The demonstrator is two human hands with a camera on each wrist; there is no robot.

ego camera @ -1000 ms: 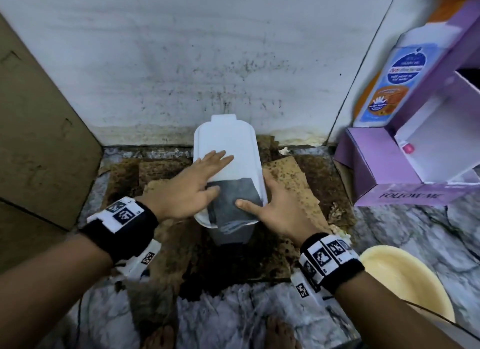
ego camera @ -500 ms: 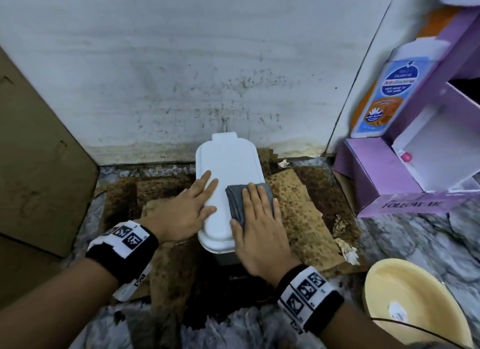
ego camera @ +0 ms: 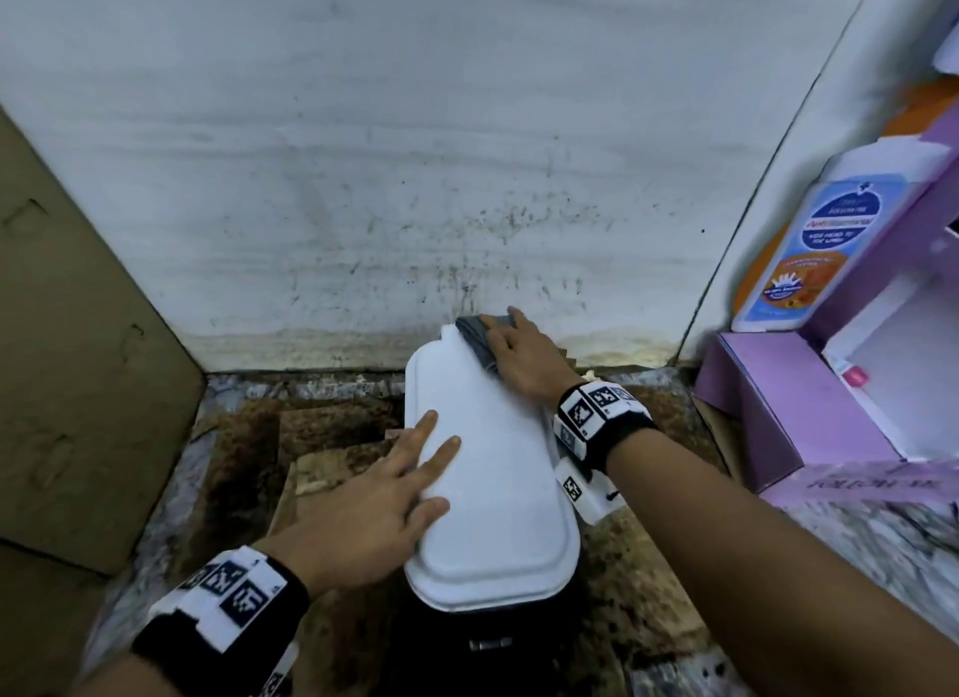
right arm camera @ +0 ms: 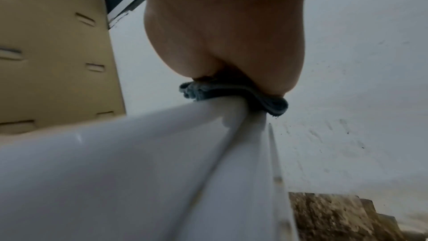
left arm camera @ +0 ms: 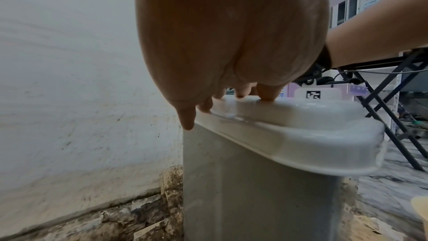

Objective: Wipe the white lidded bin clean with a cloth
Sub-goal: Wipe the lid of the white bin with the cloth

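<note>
A narrow bin with a white lid (ego camera: pixel 498 478) stands on the floor against the wall; its grey-white body (left arm camera: pixel 254 180) shows in the left wrist view. My left hand (ego camera: pixel 384 504) lies flat with straight fingers on the lid's left side, fingertips (left arm camera: pixel 266 94) touching the top. My right hand (ego camera: pixel 519 359) presses a folded grey cloth (ego camera: pixel 477 341) onto the lid's far right corner near the wall. In the right wrist view the cloth (right arm camera: pixel 231 96) bunches under my palm at the lid's (right arm camera: pixel 139 162) edge. My right fingers are mostly hidden.
Stained brown cardboard (ego camera: pixel 249 447) lies on the marble floor under the bin. A tan cardboard panel (ego camera: pixel 78 359) leans at the left. A purple open box (ego camera: pixel 809 400) and a lotion bottle (ego camera: pixel 814 250) stand at the right. The speckled white wall (ego camera: pixel 467 177) is right behind.
My right hand has slid the cloth from the lid's near end, along its right side, to the far corner by the wall. My left hand stays on the lid's left side.
</note>
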